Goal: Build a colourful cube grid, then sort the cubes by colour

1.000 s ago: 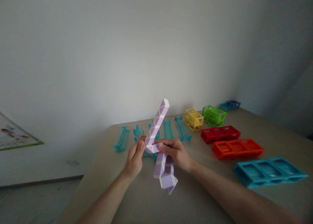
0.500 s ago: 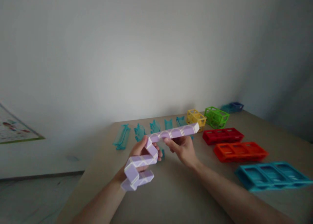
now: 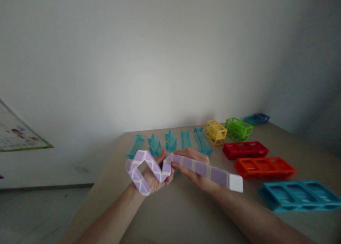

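Observation:
Both my hands hold a purple and white twisting snake puzzle (image 3: 202, 169) above the table. My left hand (image 3: 154, 174) grips its zigzag folded end, which loops around to the left of the palm. My right hand (image 3: 193, 165) pinches the straight section near the bend; that section runs out to the lower right and ends in a white face. Fingers of both hands are closed on the puzzle.
The beige table (image 3: 186, 215) carries a row of translucent teal track pieces (image 3: 170, 141) at the back, a yellow cage block (image 3: 215, 132), a green one (image 3: 238, 127), then red (image 3: 245, 149), orange (image 3: 265, 166) and teal trays (image 3: 301, 195) on the right. A poster (image 3: 16, 133) lies at the left.
The puzzle's long straight section swung from upright down to the right and now points toward me. The folded end moved from below my right hand into my left palm.

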{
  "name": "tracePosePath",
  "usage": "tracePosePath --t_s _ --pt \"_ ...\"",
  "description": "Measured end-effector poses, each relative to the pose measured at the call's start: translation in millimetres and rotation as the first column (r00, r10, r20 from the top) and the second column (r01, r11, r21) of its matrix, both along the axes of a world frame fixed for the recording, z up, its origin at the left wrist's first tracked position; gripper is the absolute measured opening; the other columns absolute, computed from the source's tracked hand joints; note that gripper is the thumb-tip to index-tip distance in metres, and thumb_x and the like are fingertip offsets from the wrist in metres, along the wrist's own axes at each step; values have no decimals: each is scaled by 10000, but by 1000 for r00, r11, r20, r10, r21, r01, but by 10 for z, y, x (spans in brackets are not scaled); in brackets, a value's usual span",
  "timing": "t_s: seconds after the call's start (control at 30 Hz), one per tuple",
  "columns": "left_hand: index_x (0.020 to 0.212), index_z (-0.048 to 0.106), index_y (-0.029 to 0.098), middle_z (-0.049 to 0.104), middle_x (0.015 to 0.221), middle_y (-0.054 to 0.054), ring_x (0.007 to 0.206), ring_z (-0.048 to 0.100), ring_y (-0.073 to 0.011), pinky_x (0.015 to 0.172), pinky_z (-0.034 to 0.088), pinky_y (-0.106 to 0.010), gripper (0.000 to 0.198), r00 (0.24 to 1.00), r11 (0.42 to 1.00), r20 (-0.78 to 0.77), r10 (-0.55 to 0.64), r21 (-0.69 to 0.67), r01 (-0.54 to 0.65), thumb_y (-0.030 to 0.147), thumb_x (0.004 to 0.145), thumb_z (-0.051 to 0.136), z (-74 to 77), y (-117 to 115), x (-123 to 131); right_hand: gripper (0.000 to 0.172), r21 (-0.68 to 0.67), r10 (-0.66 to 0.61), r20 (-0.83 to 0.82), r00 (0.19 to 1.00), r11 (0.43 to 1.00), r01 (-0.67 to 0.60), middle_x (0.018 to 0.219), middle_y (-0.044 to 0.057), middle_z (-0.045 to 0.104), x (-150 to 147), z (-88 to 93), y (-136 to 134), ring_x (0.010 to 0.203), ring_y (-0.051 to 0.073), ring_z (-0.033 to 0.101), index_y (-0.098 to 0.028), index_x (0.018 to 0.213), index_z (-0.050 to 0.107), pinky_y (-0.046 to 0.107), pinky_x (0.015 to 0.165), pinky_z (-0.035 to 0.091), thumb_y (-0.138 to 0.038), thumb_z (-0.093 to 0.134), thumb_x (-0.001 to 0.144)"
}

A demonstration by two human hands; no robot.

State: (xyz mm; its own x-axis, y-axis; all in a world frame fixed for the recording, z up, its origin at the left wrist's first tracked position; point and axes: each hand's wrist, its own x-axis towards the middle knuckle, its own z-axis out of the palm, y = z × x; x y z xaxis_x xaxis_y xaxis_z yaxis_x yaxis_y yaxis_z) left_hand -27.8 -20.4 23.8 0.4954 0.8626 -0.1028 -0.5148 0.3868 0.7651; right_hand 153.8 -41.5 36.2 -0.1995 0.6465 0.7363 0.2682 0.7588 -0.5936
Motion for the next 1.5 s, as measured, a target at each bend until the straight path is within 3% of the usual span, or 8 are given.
tracePosePath --t_s 0.1,0.23,0.4,0.8,0.93,1.07,1.2,1.5 --pt "870 695 103 733 748 -119 588 703 -194 501 558 -248 327 990 990 119 -80 -106 93 403 887 564 39 25 -9 200 9 -175 -54 983 984 175 911 67 711 -11 -39 16 821 201 667 -211 1018 672 326 750 520 -334 656 862" --pt "1044 671 82 732 925 -158 782 720 -224 688 588 -309 345 970 995 242 30 -102 -5 349 870 538 132 25 -50 223 -98 -452 -130 883 892 442 818 72 715 -3 -103 101 678 188 645 -201 805 643 308 652 503 -418 695 811" --pt "1025 664 112 727 911 -115 823 708 -237 695 593 -331 424 972 983 153 181 12 -185 407 731 745 150 34 3 251 -54 -505 -69 861 863 502 771 43 705 17 -149 170 639 172 639 -205 788 620 283 606 496 -446 685 808" --pt "752 677 126 722 698 -27 620 694 -156 587 596 -245 231 904 895 69 421 133 -426 201 610 843 98 39 107 209 227 -237 1 971 946 231 955 57 695 92 -102 195 821 184 641 -244 1082 660 326 748 538 -257 647 874" --pt "776 696 142 710 729 -6 670 675 -139 625 597 -256 227 880 857 133 457 200 -475 169 602 839 97 76 92 288 -93 22 -188 982 995 -40 1002 86 688 133 -114 261 813 203 646 -224 1099 683 351 709 544 -360 652 847" --pt "823 708 149 696 762 -4 675 657 -130 623 578 -255 257 881 842 116 458 260 -472 173 601 835 41 159 29 333 -523 107 -574 812 715 -464 829 45 673 126 -55 296 639 186 654 -195 1054 654 305 520 534 -427 649 815" --pt "902 704 168 689 804 -5 699 652 -127 634 559 -248 297 861 807 94 500 309 -503 179 629 822 -22 211 -3 407 -600 200 -670 715 421 -680 780 23 667 91 -14 281 547 191 668 -203 1157 532 298 443 534 -445 611 839" --pt "931 686 201 685 847 -6 788 646 -146 672 549 -259 322 858 801 107 503 317 -509 183 639 821 -13 182 33 328 -639 132 -589 797 528 -560 544 -5 626 -32 -2 229 334 119 538 -156 811 542 216 320 435 -467 645 810"
